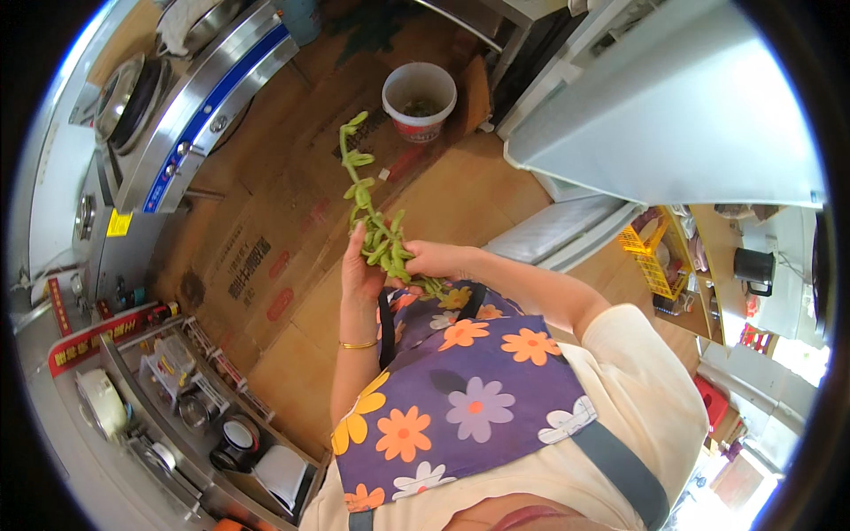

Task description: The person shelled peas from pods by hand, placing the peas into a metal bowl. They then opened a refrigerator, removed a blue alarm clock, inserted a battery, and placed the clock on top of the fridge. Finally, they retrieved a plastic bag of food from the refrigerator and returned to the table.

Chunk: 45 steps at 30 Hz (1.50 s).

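A long green stalk hung with plump bean pods, apparently edamame (pixel 377 229), is held up in front of a flowered purple apron (pixel 478 405). My left hand (pixel 362 269) supports the pod cluster from the left, thumb up along the stalk and fingers partly hidden behind the pods. On the other side, my right hand (pixel 428 260) grips the lower part of the bunch. The stalk's thin tip leans away from me over the floor. Beyond it stands a white plastic bucket (pixel 420 121) with a little dark greenish matter at its bottom.
Flattened cardboard (pixel 265 259) covers part of the tiled floor (pixel 458 192). At the left is a stainless steel stove (pixel 219 99) with knobs and pans. A shelf unit (pixel 219 488) holds cookware at the lower left. An appliance door (pixel 651 119), seemingly a refrigerator's, stands at the right.
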Each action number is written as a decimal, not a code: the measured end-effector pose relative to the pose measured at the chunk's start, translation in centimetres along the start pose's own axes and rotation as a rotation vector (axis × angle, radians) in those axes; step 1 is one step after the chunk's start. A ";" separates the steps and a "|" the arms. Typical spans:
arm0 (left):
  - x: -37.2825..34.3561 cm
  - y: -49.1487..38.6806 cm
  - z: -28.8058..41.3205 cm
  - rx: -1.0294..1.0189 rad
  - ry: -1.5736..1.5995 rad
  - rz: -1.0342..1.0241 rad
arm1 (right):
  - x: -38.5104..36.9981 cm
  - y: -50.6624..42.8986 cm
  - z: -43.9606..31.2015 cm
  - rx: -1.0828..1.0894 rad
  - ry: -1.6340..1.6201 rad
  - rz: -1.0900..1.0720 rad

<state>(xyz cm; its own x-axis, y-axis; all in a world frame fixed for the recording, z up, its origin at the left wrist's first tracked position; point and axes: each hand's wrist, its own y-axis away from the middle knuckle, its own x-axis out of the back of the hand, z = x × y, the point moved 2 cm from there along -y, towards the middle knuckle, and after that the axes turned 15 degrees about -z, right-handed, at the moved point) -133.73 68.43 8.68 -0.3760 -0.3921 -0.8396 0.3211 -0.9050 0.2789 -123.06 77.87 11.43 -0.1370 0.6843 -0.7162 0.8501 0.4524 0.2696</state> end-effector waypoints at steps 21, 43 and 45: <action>9.7 -54.3 -0.5 0.987 -0.726 0.105 | 18.9 14.5 -12.8 -1.130 1.182 1.322; 8.6 -52.3 -12.4 0.918 -2.142 -0.712 | 4.0 14.6 23.7 -0.280 -0.805 2.306; 7.2 -51.2 -15.9 0.816 -2.189 -0.912 | 8.7 15.5 25.5 -0.035 -0.796 2.437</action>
<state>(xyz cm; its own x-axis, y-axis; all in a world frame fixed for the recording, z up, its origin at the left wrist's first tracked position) -139.10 114.55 -19.06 -0.2665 0.8500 0.4543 -0.3713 -0.5255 0.7655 -98.09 76.30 -7.05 0.6367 -0.4179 0.6481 -0.7711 -0.3345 0.5418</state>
